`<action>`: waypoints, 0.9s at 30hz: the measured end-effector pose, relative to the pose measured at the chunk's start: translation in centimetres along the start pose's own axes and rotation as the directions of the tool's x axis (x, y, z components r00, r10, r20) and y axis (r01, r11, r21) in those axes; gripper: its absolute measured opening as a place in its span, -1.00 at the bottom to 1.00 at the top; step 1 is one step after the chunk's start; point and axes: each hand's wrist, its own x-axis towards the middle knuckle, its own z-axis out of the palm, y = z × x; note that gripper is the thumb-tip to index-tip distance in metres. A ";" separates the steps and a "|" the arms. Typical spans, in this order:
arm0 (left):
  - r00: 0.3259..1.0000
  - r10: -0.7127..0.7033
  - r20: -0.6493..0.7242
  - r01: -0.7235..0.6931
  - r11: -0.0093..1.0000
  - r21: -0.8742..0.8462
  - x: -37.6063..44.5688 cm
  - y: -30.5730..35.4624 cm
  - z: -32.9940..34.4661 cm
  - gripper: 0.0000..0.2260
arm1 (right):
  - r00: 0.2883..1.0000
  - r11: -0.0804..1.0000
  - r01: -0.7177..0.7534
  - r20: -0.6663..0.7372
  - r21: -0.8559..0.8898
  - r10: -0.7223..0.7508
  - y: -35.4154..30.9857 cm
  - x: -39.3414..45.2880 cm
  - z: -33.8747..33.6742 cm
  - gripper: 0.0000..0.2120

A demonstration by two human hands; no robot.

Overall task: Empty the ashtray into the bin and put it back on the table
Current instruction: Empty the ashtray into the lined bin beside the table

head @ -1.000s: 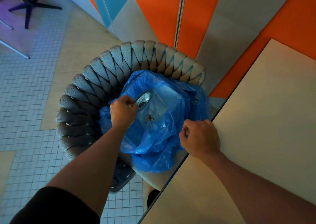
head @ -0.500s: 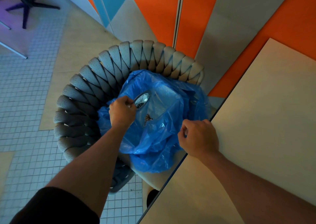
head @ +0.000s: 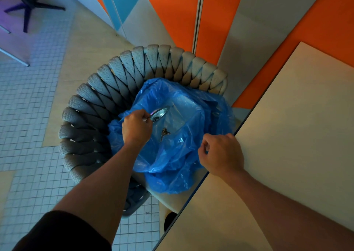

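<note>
Now | left hand (head: 137,127) grips tilted ashtray (head: 160,114) over bag (head: 172,155) | right hand (head: 222,152) pinches rim (table (head: 287,136) edge adjacent)

No readable text, no labels, no brands, no numbers anywhere

The mouth of the crinkled blue plastic bin liner (head: 183,155) is open only in its middle; the left hand (head: 136,126), closed on the tilted shiny metal ashtray (head: 159,114), fills its 10 o'clock side, and the right hand (head: 222,153), pinching the liner's rim, blocks 4 o'clock. The thick grey woven-rope chair back (head: 107,90) walls the liner from 7 through 1 o'clock. The flat beige table top (head: 295,136) lies bare from 2 to 5 o'clock.
</note>
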 end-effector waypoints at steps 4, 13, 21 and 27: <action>1.000 0.008 0.007 -0.008 1.000 0.019 -0.1 0.0 0.1 -0.90 | 1.000 1.000 0.001 -0.007 -0.003 -0.001 0.1 0.0 0.1 -0.80; 1.000 0.011 -0.003 -0.011 0.999 0.051 -0.2 0.3 0.1 -0.89 | 1.000 1.000 0.002 0.006 0.004 -0.002 0.1 -0.1 0.1 -0.80; 0.995 0.093 0.027 -0.096 0.989 0.108 -0.3 -0.2 0.5 -0.91 | 1.000 1.000 -0.003 0.011 0.003 0.003 0.1 0.0 0.2 -0.79; 0.994 0.107 0.031 -0.110 0.986 0.128 -0.2 -0.4 0.7 -0.91 | 1.000 1.000 0.001 0.000 0.006 0.000 0.1 -0.1 0.1 -0.80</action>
